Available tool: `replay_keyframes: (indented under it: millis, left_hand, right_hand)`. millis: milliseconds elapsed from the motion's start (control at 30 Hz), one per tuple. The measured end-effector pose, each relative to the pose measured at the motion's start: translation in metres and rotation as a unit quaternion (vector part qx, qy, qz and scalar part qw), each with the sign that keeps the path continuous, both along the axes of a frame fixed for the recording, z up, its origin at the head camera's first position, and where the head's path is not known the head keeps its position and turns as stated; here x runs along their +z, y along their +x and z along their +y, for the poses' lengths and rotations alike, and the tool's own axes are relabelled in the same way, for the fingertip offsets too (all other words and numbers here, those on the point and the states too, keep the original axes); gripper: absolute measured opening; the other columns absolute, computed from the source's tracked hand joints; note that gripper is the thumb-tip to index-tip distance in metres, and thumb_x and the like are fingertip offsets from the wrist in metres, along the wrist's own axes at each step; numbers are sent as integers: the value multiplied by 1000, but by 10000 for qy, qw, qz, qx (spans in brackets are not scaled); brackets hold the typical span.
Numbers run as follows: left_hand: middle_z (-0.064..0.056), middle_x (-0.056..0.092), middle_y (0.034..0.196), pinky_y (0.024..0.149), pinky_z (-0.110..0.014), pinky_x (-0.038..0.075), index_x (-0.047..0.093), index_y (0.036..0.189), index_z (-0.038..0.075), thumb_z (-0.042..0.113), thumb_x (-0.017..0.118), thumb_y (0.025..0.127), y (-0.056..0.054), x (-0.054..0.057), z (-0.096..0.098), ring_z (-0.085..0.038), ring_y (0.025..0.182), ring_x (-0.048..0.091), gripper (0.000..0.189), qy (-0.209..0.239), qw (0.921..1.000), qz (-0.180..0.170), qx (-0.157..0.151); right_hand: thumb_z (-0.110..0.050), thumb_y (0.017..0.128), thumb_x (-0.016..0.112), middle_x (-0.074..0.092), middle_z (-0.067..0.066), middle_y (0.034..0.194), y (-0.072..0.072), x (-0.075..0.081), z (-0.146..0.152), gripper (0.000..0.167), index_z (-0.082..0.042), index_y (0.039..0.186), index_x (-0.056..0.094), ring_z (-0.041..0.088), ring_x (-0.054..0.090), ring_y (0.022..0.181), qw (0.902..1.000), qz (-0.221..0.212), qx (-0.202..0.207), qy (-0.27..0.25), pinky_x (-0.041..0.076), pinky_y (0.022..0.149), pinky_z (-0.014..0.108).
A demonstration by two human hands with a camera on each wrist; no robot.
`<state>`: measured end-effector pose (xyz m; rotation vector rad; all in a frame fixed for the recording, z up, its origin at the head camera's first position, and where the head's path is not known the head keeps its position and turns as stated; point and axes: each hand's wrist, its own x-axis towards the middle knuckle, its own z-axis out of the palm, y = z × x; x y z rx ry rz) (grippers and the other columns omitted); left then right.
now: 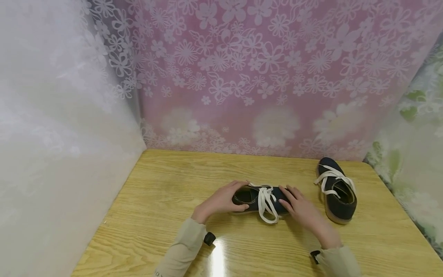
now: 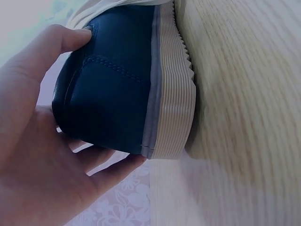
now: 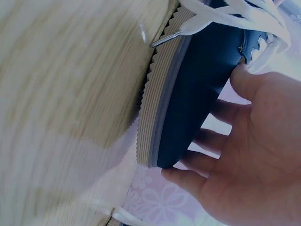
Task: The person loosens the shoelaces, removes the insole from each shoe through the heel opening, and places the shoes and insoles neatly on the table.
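A dark navy lace-up shoe (image 1: 256, 198) with a ribbed tan sole lies lengthwise across the wooden table, toe to the right. Its white laces (image 1: 267, 206) are tied in a bow whose loops hang over the near side. At the heel, my left hand (image 1: 225, 200) grips the shoe, thumb on the near side and fingers round the back. My right hand (image 1: 302, 211) holds the toe end; the right wrist view shows the thumb (image 3: 244, 82) against the upper and the fingers round the toe. A metal-tipped lace end (image 3: 167, 40) hangs beside the sole.
A matching navy shoe (image 1: 337, 192) stands to the right, toe toward the back, its white laces loosely crossed over it. The wooden table (image 1: 166, 177) meets a pink floral cloth (image 1: 225, 77) behind, with pale cloths at both sides.
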<state>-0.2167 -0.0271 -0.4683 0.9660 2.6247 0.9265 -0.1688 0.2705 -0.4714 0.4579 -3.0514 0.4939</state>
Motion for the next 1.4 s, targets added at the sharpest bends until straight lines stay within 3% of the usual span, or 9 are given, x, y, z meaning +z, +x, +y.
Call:
replay_keyframes:
  millis: [367, 667, 933, 1200, 1400]
  left_hand:
    - [-2, 40, 158, 112, -48, 41, 36, 159, 22, 41, 74, 92, 1, 0, -12, -25, 142, 43, 79, 118, 9995, -271, -60]
    - [-4, 43, 156, 111, -48, 42, 38, 158, 21, 54, 73, 90, 4, -6, -16, -25, 141, 44, 83, 232, 9996, -143, 38]
    - [-4, 43, 156, 112, -50, 41, 40, 157, 21, 54, 72, 91, 5, -2, -21, -26, 142, 44, 81, 308, 9993, -217, 36]
    - [2, 43, 157, 114, -49, 39, 41, 156, 27, 52, 73, 90, 2, -2, -29, -22, 144, 41, 77, 333, 9989, -337, -42]
    - [4, 43, 157, 115, -48, 38, 42, 156, 25, 53, 74, 90, 2, -3, -38, -21, 145, 41, 78, 445, 9981, -430, -51]
  right_hand:
    - [-34, 106, 54, 41, 32, 151, 9, -2, -14, 55, -5, 152, 45, 56, 38, 137, 9996, 166, -189, 88, 40, 100, 70]
    - [-32, 106, 55, 44, 32, 149, 16, -2, -19, 53, -4, 151, 47, 56, 41, 135, 9991, 379, -203, 43, 41, 101, 68]
    - [-32, 106, 55, 44, 31, 149, 17, -2, -24, 53, -6, 152, 47, 54, 41, 136, 9988, 372, -303, 127, 41, 100, 68]
    - [-36, 104, 58, 44, 28, 150, 20, -1, -24, 55, -9, 152, 48, 52, 41, 137, 9994, 332, -125, 54, 45, 96, 67]
    - [-39, 103, 58, 45, 27, 151, 23, -1, -26, 57, -10, 152, 48, 51, 42, 137, 9995, 303, 93, 4, 47, 95, 65]
